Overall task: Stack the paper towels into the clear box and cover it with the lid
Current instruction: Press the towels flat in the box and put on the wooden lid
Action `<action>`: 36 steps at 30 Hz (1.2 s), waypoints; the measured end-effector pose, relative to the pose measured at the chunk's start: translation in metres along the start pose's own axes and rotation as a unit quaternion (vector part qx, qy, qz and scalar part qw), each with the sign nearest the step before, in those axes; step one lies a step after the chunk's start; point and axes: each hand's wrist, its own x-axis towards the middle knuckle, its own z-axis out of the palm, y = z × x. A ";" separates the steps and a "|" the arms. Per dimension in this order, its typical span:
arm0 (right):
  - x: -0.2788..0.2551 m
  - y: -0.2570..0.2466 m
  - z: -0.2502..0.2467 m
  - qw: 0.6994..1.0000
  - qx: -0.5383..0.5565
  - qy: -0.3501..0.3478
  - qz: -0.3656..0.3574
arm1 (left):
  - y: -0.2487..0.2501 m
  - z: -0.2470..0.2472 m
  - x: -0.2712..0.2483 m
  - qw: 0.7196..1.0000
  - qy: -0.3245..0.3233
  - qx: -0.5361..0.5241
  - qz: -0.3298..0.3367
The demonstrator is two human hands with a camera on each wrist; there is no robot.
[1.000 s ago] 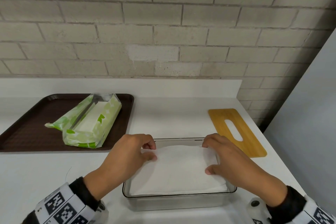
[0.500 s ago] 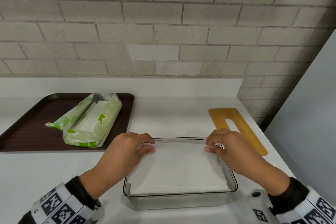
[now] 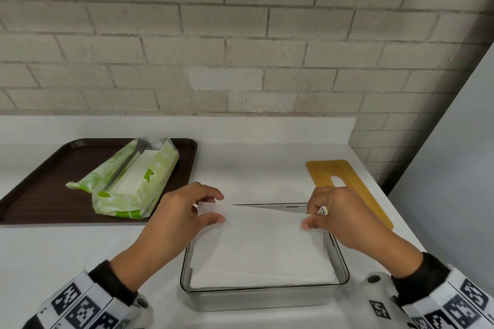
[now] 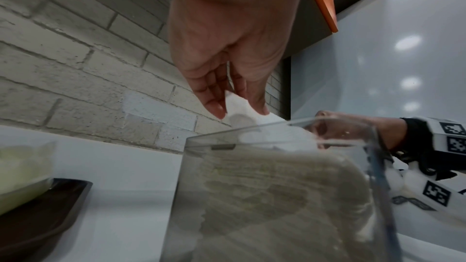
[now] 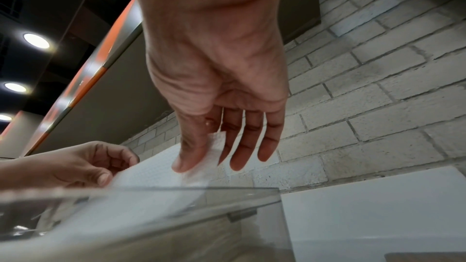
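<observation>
A clear box [image 3: 264,290] stands near the counter's front edge with white paper towels [image 3: 262,246] stacked inside. My left hand [image 3: 213,208] pinches the far left corner of the top towel between thumb and fingers. My right hand [image 3: 311,218] pinches its far right corner. The towel's far edge is lifted above the box's far rim. In the left wrist view my left hand [image 4: 242,113] holds the white corner above the box [image 4: 277,196]. The right wrist view shows my right hand [image 5: 199,158] pinching the towel [image 5: 161,168]. A wooden lid [image 3: 347,189] with a slot lies flat to the right.
A dark brown tray [image 3: 48,195] sits at the left and carries an opened green and white towel package [image 3: 128,184]. A brick wall rises behind the white counter [image 3: 254,168]. A grey panel [image 3: 454,181] closes off the right side.
Both hands went from resting on the towels to pinching the top sheet's far corners, and they have lifted its far edge above the box rim.
</observation>
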 end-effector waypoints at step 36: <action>-0.017 -0.002 0.011 0.993 0.038 -0.060 -0.097 | -0.006 0.000 -0.033 0.978 -0.164 -0.120 0.054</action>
